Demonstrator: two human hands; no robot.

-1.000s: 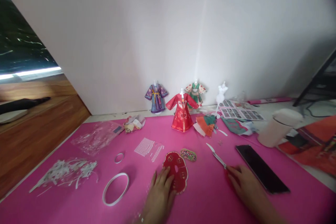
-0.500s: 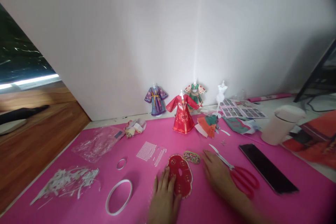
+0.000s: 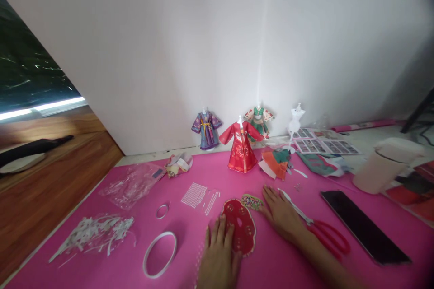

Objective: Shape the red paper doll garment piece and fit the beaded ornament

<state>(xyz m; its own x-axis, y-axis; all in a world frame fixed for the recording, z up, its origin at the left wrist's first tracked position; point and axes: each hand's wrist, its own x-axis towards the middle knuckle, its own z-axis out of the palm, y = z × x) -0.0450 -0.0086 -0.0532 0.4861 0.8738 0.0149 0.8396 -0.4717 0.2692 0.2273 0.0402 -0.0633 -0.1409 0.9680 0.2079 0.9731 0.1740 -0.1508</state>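
Note:
My left hand (image 3: 219,255) lies flat with fingers stretched out, its fingertips over the left edge of a red scalloped fabric piece (image 3: 244,230) with a pale rim and a small pink patch at its middle. My right hand (image 3: 281,214) rests palm down on the pink mat, fingers extended. Its thumb is at the right end of a small multicoloured oval piece (image 3: 252,201), which sits just above the red one. Scissors with red handles (image 3: 330,235) lie partly along the right forearm, blades toward the fingers. Neither hand grips anything.
Three miniature robes stand at the back, the red robe (image 3: 241,146) foremost. A sheet of white beads (image 3: 194,195), a white ring (image 3: 159,255), and bagged white scraps (image 3: 98,235) are leftward. A dark phone (image 3: 364,226) and a pale tumbler (image 3: 383,167) lie rightward.
The view has turned slightly left, so everything appears farther right. My right hand has slid a little forward, with its thumb now by the oval piece. My left hand stays on the red fabric.

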